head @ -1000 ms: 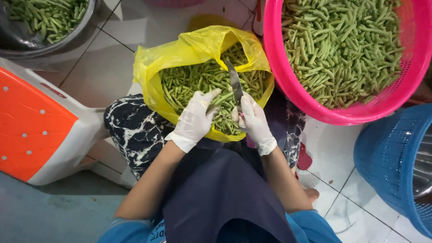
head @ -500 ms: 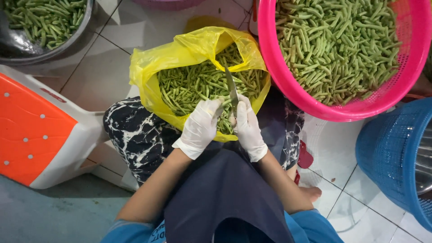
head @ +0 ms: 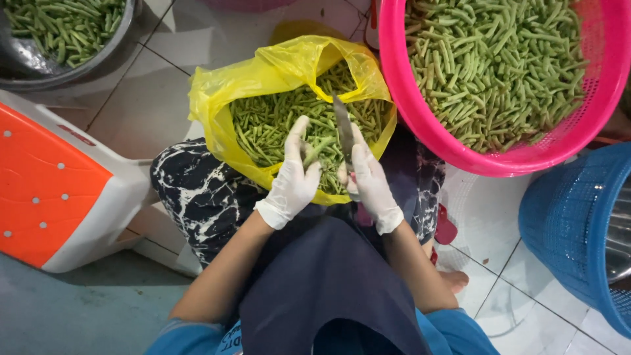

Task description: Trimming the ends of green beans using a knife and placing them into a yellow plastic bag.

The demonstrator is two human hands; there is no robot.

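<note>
A floor of pale square tiles with dark grout lines carries everything here. At its upper left corner stands a metal bowl of cut green beans. Along the left edge an orange and white plastic stool lies tipped on its side, and below it the tiles give way to a grey-blue patch of floor. At the upper right a pink plastic basket full of cut green beans rests on the tiles, and against the right edge sits a blue plastic basket. A bare foot rests on the tiles near the lower middle, just beside a grout line.
</note>
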